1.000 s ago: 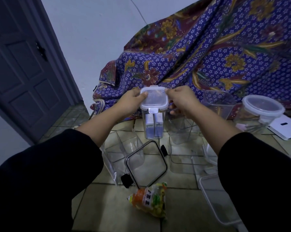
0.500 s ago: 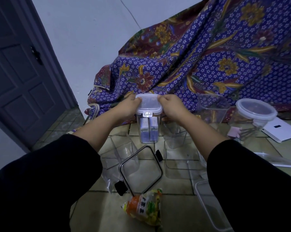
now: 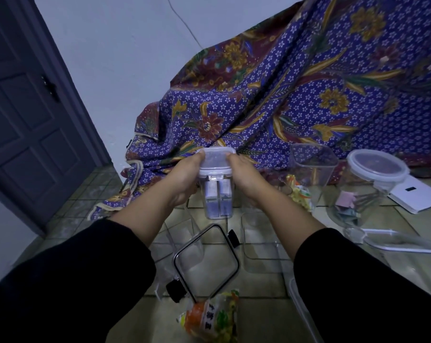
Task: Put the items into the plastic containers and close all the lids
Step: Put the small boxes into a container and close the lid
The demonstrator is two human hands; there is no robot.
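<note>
The tall clear plastic container [image 3: 218, 194] with white lid [image 3: 215, 159] is gripped at the lid by both hands. Left hand [image 3: 187, 174] and right hand [image 3: 244, 173] are curled round it, above the black-rimmed square lid [image 3: 205, 262].

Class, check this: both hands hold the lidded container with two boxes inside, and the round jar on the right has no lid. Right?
No: the head view shows the round jar with its lid on. Left hand and right hand do hold the lidded container with two boxes inside.

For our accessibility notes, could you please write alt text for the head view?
A person's left hand and right hand grip the translucent white lid of a tall clear plastic container holding two pale boxes. Around it on the tiled floor lie a black-rimmed square lid and a colourful snack packet.
</note>
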